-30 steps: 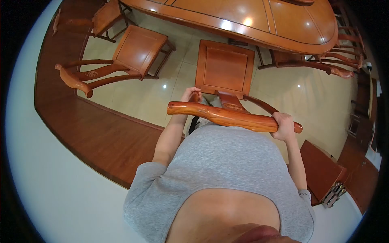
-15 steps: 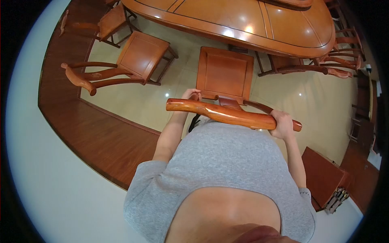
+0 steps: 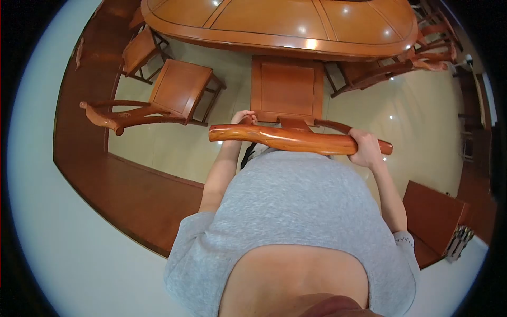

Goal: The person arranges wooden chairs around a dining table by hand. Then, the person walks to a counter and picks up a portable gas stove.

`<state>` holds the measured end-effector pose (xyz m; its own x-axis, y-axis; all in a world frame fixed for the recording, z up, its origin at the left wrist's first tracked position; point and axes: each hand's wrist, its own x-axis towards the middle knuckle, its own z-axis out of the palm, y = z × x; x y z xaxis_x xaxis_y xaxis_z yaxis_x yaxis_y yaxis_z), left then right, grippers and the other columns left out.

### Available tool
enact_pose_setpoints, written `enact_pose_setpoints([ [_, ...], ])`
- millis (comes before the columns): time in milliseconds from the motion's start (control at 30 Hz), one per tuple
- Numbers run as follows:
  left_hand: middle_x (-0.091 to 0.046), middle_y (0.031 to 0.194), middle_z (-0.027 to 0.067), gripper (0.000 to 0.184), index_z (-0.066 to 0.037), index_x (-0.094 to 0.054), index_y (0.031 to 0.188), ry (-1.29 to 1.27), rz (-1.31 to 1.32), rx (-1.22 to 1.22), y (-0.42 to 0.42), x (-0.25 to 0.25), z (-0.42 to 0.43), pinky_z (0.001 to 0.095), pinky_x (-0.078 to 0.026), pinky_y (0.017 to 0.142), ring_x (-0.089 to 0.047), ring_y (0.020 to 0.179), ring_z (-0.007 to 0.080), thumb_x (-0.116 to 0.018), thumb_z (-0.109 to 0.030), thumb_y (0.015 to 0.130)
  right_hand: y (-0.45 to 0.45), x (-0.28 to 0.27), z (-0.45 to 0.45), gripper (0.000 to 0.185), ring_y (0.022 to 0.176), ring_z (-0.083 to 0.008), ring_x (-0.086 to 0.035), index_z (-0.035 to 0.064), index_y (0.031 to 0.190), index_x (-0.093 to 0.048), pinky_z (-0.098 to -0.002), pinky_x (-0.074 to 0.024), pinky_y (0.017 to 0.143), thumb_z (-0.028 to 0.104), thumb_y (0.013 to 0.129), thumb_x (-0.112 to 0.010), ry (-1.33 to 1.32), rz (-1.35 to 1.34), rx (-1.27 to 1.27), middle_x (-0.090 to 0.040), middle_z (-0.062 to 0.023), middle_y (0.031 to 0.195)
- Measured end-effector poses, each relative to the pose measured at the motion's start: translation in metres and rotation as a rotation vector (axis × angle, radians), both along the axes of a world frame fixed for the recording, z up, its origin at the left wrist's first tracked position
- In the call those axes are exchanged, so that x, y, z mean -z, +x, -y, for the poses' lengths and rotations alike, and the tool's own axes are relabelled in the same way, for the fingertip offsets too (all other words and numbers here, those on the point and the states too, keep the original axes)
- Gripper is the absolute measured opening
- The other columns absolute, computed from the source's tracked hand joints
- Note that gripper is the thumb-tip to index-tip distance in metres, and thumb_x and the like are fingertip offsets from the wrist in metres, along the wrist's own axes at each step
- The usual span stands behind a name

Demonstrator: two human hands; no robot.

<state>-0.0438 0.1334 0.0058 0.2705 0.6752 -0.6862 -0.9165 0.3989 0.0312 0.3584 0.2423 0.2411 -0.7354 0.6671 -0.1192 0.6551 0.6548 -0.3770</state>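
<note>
A reddish-brown wooden chair stands in front of me, its square seat (image 3: pixel 287 90) facing the table and its curved top rail (image 3: pixel 285 140) across my waist. My right hand (image 3: pixel 365 148) is wrapped round the top rail near its right end. Just beyond the rail's left end, my left hand (image 3: pixel 244 118) has its fingers curled round the left side of the chair back. That hand is partly hidden by the rail. The seat's far edge lies close by the rim of a large polished wooden table (image 3: pixel 237 45).
Another wooden chair (image 3: pixel 180 90) stands at the left, with a further chair (image 3: pixel 142 53) behind it. More chairs (image 3: pixel 369 74) line the table's right side. A brown wooden cabinet (image 3: pixel 433 216) is at my right. A dark wood border (image 3: pixel 127 182) runs along the left wall.
The table, chairs and held chair sit slightly higher and further left in view. Both hands keep their hold on the chair. The cabinet at right appears further right.
</note>
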Motion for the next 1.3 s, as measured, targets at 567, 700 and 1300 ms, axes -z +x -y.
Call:
enact_pose_setpoints([
  [567,-0.060,0.076,0.0068,0.016,-0.008,-0.052,0.077,0.153,0.330,0.217,-0.032,0.033,-0.026,0.0319,-0.050,0.063,-0.059,0.066,0.0184,-0.055,-0.019,0.088,-0.011,0.021,0.011,0.024,0.076,-0.0362,-0.062,0.0034,0.078,-0.053,-0.0445,-0.0493,0.070,0.009,0.058,-0.065,0.170,-0.077,-0.029,-0.062,-0.0153,0.076],
  [700,-0.059,0.076,0.0075,0.017,-0.007,-0.051,0.079,0.129,0.335,0.186,-0.034,0.028,-0.028,0.0314,-0.051,0.062,-0.059,0.067,0.0186,-0.053,-0.020,0.089,-0.014,0.019,0.006,0.024,0.077,-0.0359,-0.062,0.0034,0.078,-0.053,-0.0443,-0.0494,0.070,0.008,0.057,-0.064,0.169,-0.056,-0.049,-0.062,-0.0150,0.077],
  [1300,-0.059,0.077,0.0110,0.015,-0.002,-0.048,0.083,0.059,0.355,0.030,-0.024,0.021,-0.012,0.0274,-0.054,0.064,-0.060,0.069,0.0175,-0.054,-0.014,0.090,-0.025,0.001,-0.008,0.025,0.077,-0.0393,-0.058,0.0016,0.077,-0.050,-0.0464,-0.0460,0.069,0.002,0.056,-0.063,0.053,-0.035,-0.026,-0.059,-0.0173,0.076],
])
